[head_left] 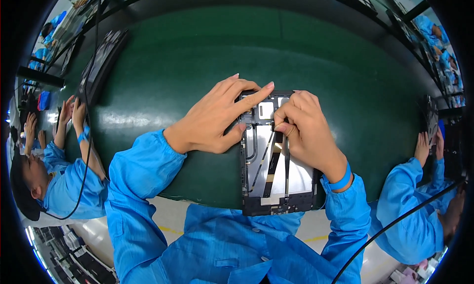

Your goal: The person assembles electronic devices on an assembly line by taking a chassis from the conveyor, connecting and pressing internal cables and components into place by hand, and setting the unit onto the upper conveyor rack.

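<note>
The opened tablet chassis [276,158] lies flat on the green desk [197,62], just in front of the person. Its long axis runs away from the body, and the far short end sits under the fingers. The left hand [217,118] presses down on the upper left edge with fingers spread. The right hand [306,131] pinches a small part near the flat ribbon cable [270,170]. Keep the chassis steady and apply light, even pressure; avoid creasing the cable.
</note>
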The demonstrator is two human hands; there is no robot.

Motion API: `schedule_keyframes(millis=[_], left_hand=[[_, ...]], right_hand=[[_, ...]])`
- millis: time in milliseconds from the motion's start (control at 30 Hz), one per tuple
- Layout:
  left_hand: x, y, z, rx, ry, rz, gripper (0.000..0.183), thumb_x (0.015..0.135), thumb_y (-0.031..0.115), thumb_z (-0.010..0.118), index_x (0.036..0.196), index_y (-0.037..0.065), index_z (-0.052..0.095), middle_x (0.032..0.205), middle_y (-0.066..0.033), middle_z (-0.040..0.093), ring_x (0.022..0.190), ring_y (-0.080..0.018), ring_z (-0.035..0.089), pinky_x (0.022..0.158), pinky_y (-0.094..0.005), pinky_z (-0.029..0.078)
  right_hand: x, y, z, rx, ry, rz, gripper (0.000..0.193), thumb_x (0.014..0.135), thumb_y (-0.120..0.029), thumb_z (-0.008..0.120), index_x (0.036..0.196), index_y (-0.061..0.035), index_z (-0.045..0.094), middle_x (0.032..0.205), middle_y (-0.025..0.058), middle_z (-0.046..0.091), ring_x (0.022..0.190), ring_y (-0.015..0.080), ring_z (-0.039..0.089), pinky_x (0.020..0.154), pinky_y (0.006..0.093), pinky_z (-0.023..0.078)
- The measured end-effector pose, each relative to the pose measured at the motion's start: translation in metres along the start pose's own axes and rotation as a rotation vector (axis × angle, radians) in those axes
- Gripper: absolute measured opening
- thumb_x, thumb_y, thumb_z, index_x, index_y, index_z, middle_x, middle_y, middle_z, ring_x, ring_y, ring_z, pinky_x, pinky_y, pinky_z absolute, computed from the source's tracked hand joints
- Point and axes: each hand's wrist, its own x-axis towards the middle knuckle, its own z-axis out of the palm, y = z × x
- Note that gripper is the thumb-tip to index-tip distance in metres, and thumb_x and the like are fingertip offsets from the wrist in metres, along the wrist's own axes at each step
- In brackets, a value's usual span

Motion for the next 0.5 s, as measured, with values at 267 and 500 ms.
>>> schedule_keyframes(millis=[267,500], left_hand=[[-0.008,0.0,-0.001,-0.059,0.009,-0.01,0.096,0.078,0.014,0.067,0.171,0.003,0.042,0.154,-0.027,0.051,0.144,-0.047,0.05,0.135,-0.0661,0.025],[-0.022,-0.006,-0.009,0.039,0.265,0.181,0.036,0.067,0.006,0.073,0.102,0.007,0.079,0.103,-0.0092,0.069,0.095,-0.0326,0.066,0.084,-0.0451,0.053]], right_hand=[[-0.005,-0.007,-0.003,0.057,-0.091,0.113,0.019,0.084,0.01,0.071,0.09,-0.0056,0.063,0.094,0.0122,0.051,0.096,0.0358,0.053,0.105,0.0481,0.049],[-0.006,-0.011,-0.005,0.025,-0.182,0.076,0.019,0.079,0.011,0.072,0.088,-0.0054,0.065,0.098,0.012,0.05,0.107,0.0391,0.056,0.127,0.0617,0.039]])
